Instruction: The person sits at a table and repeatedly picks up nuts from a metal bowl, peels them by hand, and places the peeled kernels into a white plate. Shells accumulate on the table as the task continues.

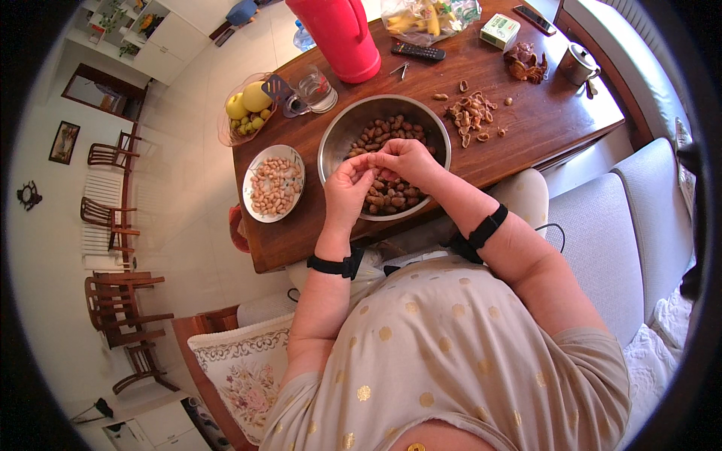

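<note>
Above a stainless steel bowl (338, 127) of unshelled peanuts (389, 200), my left hand (351, 183) and my right hand (410, 162) meet at the fingertips. Thumbs and forefingers are pinched close together, and the fingers hide whatever may be between them. To the left of the bowl is a white plate (296, 160) of shelled peanut kernels (273, 186). A loose pile of empty peanut shells (472, 113) lies on the wooden table (541, 121), right of the bowl.
Behind the bowl stand a glass mug (317, 93) and a tall red jug (350, 42). A fruit basket (225, 127) is at the far left. Farther back are a remote control (418, 51), bagged bananas (423, 20), a small box (500, 31), a phone (535, 20) and a lidded metal cup (578, 65).
</note>
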The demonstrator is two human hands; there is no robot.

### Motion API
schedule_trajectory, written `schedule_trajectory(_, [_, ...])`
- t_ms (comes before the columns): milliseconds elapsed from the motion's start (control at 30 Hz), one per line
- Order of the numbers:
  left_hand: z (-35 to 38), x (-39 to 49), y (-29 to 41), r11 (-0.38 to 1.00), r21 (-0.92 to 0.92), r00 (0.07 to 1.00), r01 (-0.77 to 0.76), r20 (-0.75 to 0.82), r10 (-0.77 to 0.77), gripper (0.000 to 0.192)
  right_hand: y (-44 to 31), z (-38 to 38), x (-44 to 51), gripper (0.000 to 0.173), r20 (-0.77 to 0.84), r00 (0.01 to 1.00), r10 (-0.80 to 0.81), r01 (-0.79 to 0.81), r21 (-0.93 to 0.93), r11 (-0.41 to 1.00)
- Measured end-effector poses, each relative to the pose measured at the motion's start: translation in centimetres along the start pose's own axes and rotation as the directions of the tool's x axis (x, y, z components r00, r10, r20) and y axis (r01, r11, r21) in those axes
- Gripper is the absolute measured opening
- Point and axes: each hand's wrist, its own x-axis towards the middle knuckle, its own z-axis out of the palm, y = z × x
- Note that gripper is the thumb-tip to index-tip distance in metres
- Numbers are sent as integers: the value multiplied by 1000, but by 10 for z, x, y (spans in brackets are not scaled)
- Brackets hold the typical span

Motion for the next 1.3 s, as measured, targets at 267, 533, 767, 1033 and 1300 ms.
schedule_trajectory(267, [-6,4,-3,994,-101,997,30,-72,-37,29,-2,-1,-1,18,-27,1000,6,-2,170,985])
schedule_trajectory(533, [-10,3,-1,983,-160,994,92,-40,-99,28,1,-1,1,20,-2,999,-52,52,46,998])
schedule_trajectory(767, [-8,2,-6,996,-86,1000,14,-5,-14,29,3,-2,1,23,11,999,-53,53,-32,998])
schedule_trajectory(1033, [-7,0,-3,999,36,1000,-11,-15,12,27,1,-1,-1,23,43,999,-31,35,-86,996])
schedule_trajectory(1300, [-7,0,-5,983,175,998,-52,-14,55,26,2,0,0,23,86,996,20,-22,25,999])
